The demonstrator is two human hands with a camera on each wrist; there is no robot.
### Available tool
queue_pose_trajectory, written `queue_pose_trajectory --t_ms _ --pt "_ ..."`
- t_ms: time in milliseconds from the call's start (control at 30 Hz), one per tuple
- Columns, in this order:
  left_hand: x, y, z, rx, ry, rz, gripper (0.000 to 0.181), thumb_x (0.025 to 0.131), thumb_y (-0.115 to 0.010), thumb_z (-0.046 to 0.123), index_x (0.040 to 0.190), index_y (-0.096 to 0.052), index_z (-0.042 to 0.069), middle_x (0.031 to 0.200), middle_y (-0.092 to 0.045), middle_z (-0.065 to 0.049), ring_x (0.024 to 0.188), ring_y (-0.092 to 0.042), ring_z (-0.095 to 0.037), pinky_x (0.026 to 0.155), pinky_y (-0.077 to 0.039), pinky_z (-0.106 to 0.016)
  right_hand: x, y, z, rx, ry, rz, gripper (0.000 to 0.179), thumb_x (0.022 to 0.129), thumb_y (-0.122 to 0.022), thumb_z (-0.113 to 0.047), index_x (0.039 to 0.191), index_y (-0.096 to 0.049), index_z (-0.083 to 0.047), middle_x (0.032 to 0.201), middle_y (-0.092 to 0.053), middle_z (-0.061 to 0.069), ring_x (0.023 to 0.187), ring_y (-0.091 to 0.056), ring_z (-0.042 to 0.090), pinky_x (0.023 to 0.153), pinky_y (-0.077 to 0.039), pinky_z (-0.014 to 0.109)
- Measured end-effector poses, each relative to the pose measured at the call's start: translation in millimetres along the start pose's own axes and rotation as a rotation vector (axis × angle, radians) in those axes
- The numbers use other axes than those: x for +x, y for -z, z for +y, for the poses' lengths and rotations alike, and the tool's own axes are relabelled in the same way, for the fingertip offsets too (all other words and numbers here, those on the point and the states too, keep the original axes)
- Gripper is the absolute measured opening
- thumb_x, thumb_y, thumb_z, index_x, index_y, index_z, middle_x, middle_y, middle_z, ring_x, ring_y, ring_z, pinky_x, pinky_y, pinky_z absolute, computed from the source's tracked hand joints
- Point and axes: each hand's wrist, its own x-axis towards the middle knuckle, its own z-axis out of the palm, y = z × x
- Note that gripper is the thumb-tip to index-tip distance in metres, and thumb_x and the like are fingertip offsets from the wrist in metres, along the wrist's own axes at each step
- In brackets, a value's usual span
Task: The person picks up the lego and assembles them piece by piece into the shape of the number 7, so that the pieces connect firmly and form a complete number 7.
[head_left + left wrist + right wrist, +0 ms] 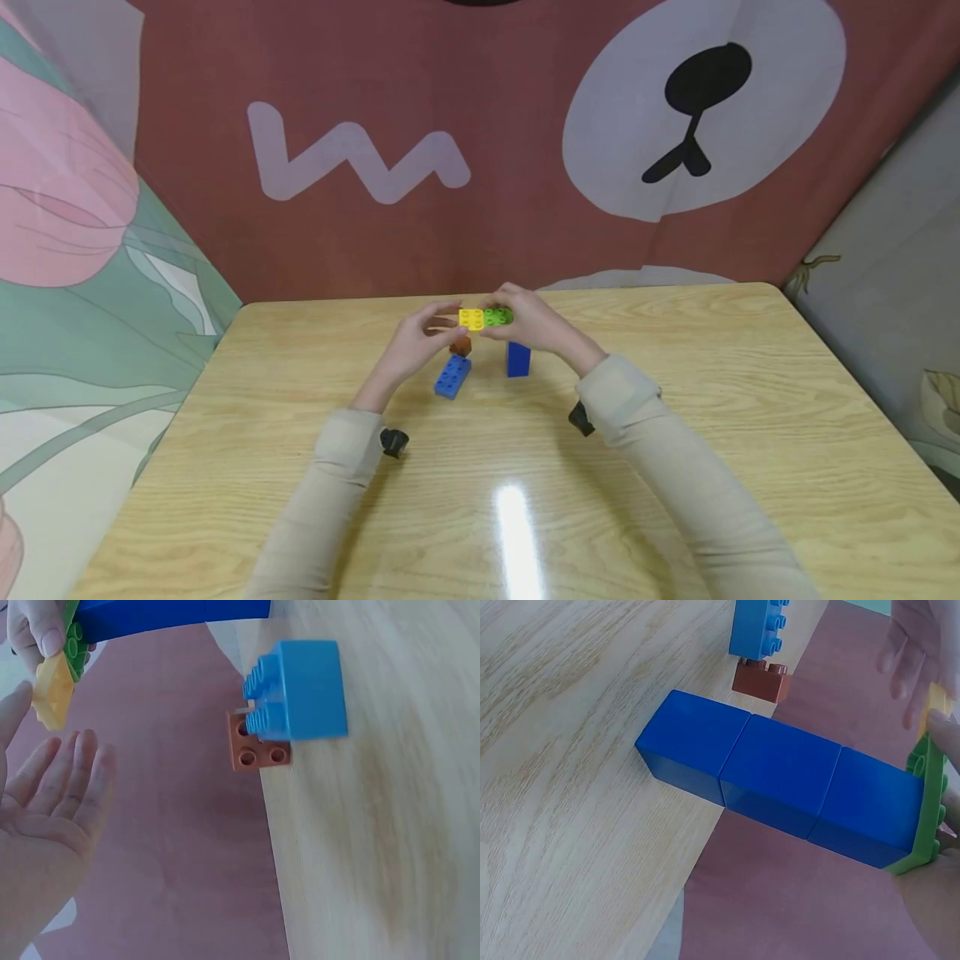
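On the table [450, 500]: a tower [518, 360], slab [497, 317] on top — left of it, a brick [453, 377] — behind the brick, a block [461, 346].

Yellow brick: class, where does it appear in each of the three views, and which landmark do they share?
Head: the yellow brick is just below centre, between left hand and right hand.
Left wrist: yellow brick at upper left, near the picture's left edge.
Right wrist: yellow brick by the right edge, above mid-height, partly hidden.
Shared landmark: the green brick, right next to it in all three.

Gap between blue tower [518, 360] (upright) and light-blue brick [453, 377].
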Motion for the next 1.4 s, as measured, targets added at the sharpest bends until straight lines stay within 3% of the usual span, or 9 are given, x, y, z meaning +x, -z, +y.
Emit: queue_pose_trajectory --t_ms 200,467,700,867,967,1200,1400 --pt "-3.5 6.2 -9.7 0.067 0.045 -0.015 0.053 0.096 -0.056 0.037 0.14 -0.046 0.008 0.135 -0.056 -0.013 0.121 -0.056 -0.033 0.099 -0.051 -0.047 0.0 -1 0 0.011 -0.002 0.005 0.041 0.087 -0.071 -0.023 0.12 -0.062 -0.001 0.114 -0.057 0.013 0.092 -0.054 0.02 0.08 -0.052 0.029" --pt "-10.4 5.5 -28.6 0.221 0.171 -0.091 0.044 0.093 -0.062 0.021 0.131 -0.052 0.001 0.13 -0.058 -0.019 0.115 -0.06 -0.034 0.092 -0.055 -0.041 0.4 -2 0 0.017 -0.011 0.006 0.041 0.087 -0.071 -0.023 0.121 -0.061 -0.002 0.116 -0.058 0.013 0.093 -0.055 0.021 0.079 -0.052 0.031" --pt "-14.4 0.5 -36.8 0.29 0.164 -0.17 0.047 0.088 -0.069 0.019 0.127 -0.055 -0.004 0.123 -0.06 -0.023 0.11 -0.062 -0.036 0.09 -0.056 -0.041 0.0 -1 1 0.023 -0.027 -0.002 0.042 0.087 -0.071 -0.024 0.122 -0.061 -0.003 0.117 -0.057 0.013 0.093 -0.055 0.021 0.079 -0.051 0.03" --pt "-13.3 -4.9 -38.3 0.35 0.195 -0.233 0.055 0.084 -0.074 0.025 0.124 -0.053 -0.005 0.119 -0.061 -0.02 0.105 -0.06 -0.028 0.092 -0.052 -0.04 0.2 0 0 0.028 -0.022 -0.005 0.042 0.087 -0.071 -0.024 0.121 -0.061 -0.002 0.117 -0.057 0.013 0.092 -0.054 0.021 0.078 -0.05 0.03" --pt "-11.8 -7.4 -38.3 0.385 0.222 -0.252 0.055 0.083 -0.075 0.028 0.121 -0.052 -0.005 0.113 -0.061 -0.017 0.097 -0.057 -0.022 0.086 -0.05 -0.035 0.3 0 0 0.028 -0.024 -0.004 0.042 0.087 -0.071 -0.024 0.121 -0.061 -0.002 0.116 -0.057 0.013 0.091 -0.054 0.021 0.077 -0.05 0.029" --pt "-13.2 -6.2 -37.8 0.366 0.269 -0.227 0.049 0.082 -0.073 0.022 0.12 -0.055 -0.005 0.109 -0.063 -0.017 0.095 -0.058 -0.022 0.081 -0.05 -0.031 0.4 0 -1 0.036 -0.025 -0.01 0.042 0.087 -0.07 -0.024 0.122 -0.06 -0.002 0.117 -0.057 0.013 0.092 -0.054 0.02 0.078 -0.05 0.029" --pt "-17.8 4.9 -38.7 0.332 0.245 -0.217 0.047 0.083 -0.069 0.02 0.123 -0.057 -0.003 0.116 -0.062 -0.019 0.102 -0.058 -0.025 0.084 -0.051 -0.034 -0.1 0 0 0.037 -0.022 -0.004 0.042 0.087 -0.07 -0.023 0.122 -0.06 -0.002 0.117 -0.056 0.013 0.092 -0.054 0.021 0.077 -0.05 0.029"
